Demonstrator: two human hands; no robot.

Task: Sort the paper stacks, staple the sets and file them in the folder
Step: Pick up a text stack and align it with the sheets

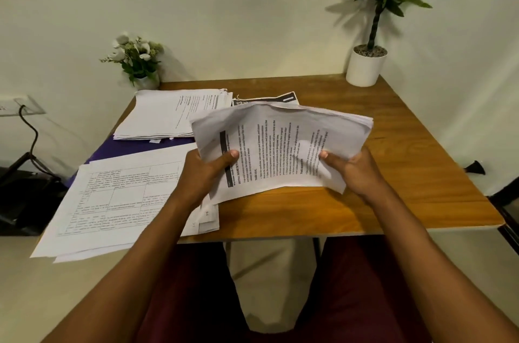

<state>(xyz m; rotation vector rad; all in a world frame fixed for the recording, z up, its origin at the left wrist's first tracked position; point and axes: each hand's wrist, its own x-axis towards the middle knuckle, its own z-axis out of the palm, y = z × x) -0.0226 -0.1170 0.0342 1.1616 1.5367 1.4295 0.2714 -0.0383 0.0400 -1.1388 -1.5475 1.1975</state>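
Your left hand (pixel 205 174) and right hand (pixel 356 171) both grip the curled paper stack (pixel 280 140) mid-frame, thumbs on top, fingers hidden underneath. The purple folder (pixel 126 149) at left is mostly buried.

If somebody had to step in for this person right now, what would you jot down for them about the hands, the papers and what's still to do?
Hands: left hand and right hand both grip the near edge of a bent paper stack, thumbs on top, held over the table.
Other papers: a far pile lies on the purple folder. A near pile of table-printed sheets overhangs the table's front-left edge. A dark-banded sheet lies behind.
Done: papers seemingly split into piles.
Left: staple the sets (no stapler in view), then file them in the folder.
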